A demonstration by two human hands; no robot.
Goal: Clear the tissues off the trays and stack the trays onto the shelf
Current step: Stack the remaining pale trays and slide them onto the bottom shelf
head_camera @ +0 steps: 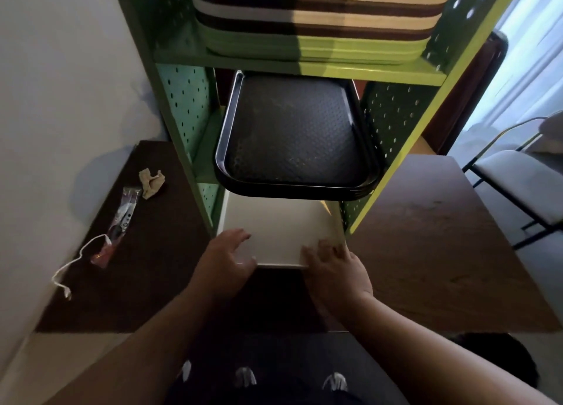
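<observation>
- A stack of trays [316,18] sits on the upper level of the shelf [304,66].
- Below it lies a textured tray [292,136], jutting forward.
- Lower still, a plain tray [277,237] has the left hand [225,255] and right hand [332,267] at its near corners.
- On the table left of the shelf [146,252] lie a crumpled tissue [152,180] and, nearer, a wrapper [122,222].
- Another table [441,237] stands right, with a chair [524,185] beyond it.

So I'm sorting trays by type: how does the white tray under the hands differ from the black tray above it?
The white tray looks smooth and pale; the black tray is dark with a textured surface. The white tray sits on the lower level, the black tray on the level above, topping a stack of similar dark trays. The left hand and right hand touch the white tray; nothing touches the black tray. Both are rectangular and empty of tissues.
</observation>
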